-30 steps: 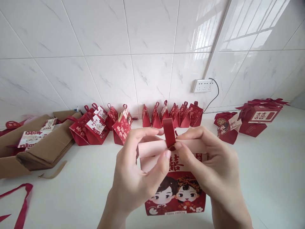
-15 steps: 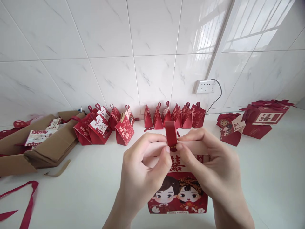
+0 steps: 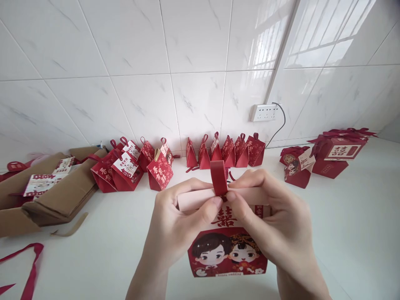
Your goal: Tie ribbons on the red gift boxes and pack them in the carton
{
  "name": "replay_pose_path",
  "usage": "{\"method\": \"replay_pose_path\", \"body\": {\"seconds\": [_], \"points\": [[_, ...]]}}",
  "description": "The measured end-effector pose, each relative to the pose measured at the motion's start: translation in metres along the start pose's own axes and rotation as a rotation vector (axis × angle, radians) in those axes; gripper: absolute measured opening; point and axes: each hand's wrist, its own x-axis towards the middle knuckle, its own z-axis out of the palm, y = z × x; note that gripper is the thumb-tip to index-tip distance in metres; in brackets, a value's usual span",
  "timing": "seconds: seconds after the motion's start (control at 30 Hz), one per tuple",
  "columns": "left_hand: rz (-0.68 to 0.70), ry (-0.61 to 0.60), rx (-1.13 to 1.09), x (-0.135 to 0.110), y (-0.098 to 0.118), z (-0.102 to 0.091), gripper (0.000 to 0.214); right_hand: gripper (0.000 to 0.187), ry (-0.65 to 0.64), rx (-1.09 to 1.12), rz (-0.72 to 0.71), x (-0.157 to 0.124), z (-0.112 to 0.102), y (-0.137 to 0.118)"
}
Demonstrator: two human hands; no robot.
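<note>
In front of me is a red wedding gift box (image 3: 229, 254) with two cartoon figures on its face and a pale top edge. A red ribbon loop (image 3: 218, 178) stands up from the middle of that edge. My left hand (image 3: 184, 225) pinches the top edge just left of the loop, thumb in front and fingers behind. Opposite it, my right hand (image 3: 268, 221) pinches the edge at the right of the loop. Both thumb tips nearly meet at the loop's base. The fingertips behind the edge are partly hidden.
Several small red gift boxes (image 3: 228, 152) line the tiled wall, with more (image 3: 126, 168) at the left. An open cardboard box (image 3: 59, 196) holds printed cards. A larger red box (image 3: 331, 166) stands at the right, a power strip (image 3: 265, 112) above. Loose ribbon (image 3: 36, 262) lies front left.
The view has shifted slightly. Both thumbs have moved in close at the loop's base, and the loop leans a little more to the left. The pale top edge now shows more.
</note>
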Motion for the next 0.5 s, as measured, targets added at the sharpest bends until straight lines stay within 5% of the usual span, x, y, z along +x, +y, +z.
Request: {"method": "replay_pose_path", "body": {"seconds": [0.5], "points": [[-0.049,0.007,-0.005,0.0001,-0.0023,0.0004,0.006,0.011,-0.005,-0.009,0.054,0.0016,-0.0016,0.0010]]}}
